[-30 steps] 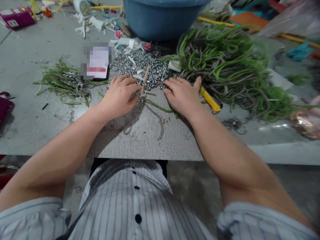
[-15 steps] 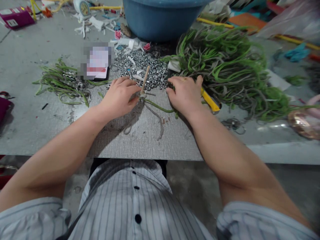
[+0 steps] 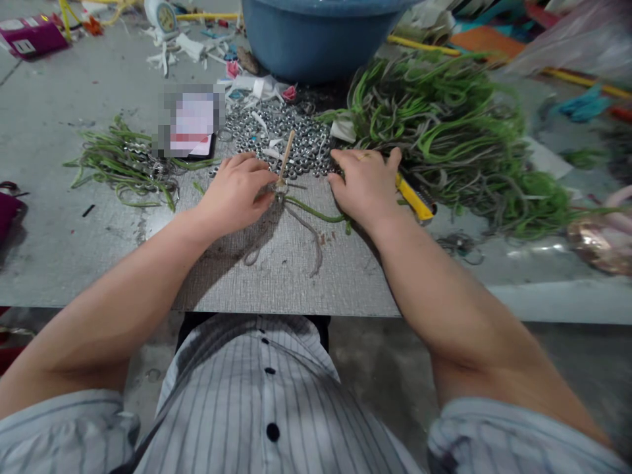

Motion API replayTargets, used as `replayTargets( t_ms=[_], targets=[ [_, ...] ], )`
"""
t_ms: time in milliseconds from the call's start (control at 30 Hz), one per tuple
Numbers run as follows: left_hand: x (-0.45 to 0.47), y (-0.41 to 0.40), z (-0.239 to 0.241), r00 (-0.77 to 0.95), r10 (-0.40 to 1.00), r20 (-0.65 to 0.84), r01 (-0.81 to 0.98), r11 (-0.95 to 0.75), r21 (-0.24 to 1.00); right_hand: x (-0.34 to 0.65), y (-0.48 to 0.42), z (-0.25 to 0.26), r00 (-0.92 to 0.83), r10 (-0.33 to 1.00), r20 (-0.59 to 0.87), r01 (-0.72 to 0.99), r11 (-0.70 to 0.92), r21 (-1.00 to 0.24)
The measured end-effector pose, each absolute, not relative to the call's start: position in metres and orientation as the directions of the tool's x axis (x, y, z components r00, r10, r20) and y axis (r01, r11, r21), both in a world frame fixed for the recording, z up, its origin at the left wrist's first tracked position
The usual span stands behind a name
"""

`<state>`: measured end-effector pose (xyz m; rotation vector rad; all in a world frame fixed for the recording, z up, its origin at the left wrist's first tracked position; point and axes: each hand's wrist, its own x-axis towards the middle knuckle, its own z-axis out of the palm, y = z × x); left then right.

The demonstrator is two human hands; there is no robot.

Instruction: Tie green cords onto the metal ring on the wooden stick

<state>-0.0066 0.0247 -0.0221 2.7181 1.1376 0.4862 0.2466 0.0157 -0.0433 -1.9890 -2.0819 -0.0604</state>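
My left hand (image 3: 239,187) rests on the board with its fingers bent. Its thumb and forefinger close on a small knot of cords at the foot of a thin wooden stick (image 3: 287,155). From the knot a green cord (image 3: 316,209) runs right, beneath my right hand, and a grey cord (image 3: 312,237) trails toward me. My right hand (image 3: 363,181) lies palm down with fingers spread, at the right edge of a heap of small silver beads (image 3: 306,141). Nothing shows in its grasp; its palm is hidden. Beside it lies a yellow cutter knife (image 3: 415,197).
A large pile of green and grey cords (image 3: 439,131) spreads to the right. At left are a smaller cord bundle (image 3: 123,161) and a phone (image 3: 195,125). A blue basin (image 3: 316,39) stands behind the beads. White scraps (image 3: 190,47) lie at the back.
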Motion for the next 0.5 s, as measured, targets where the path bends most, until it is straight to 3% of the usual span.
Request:
replayTargets(
  t_ms=[500],
  targets=[
    [-0.007,0.025,-0.024,0.651,0.721,0.236,0.664,-0.692,0.284,0.253,0.022,-0.055,-0.083,0.939,0.334,0.952,0.174,-0.253]
  ],
)
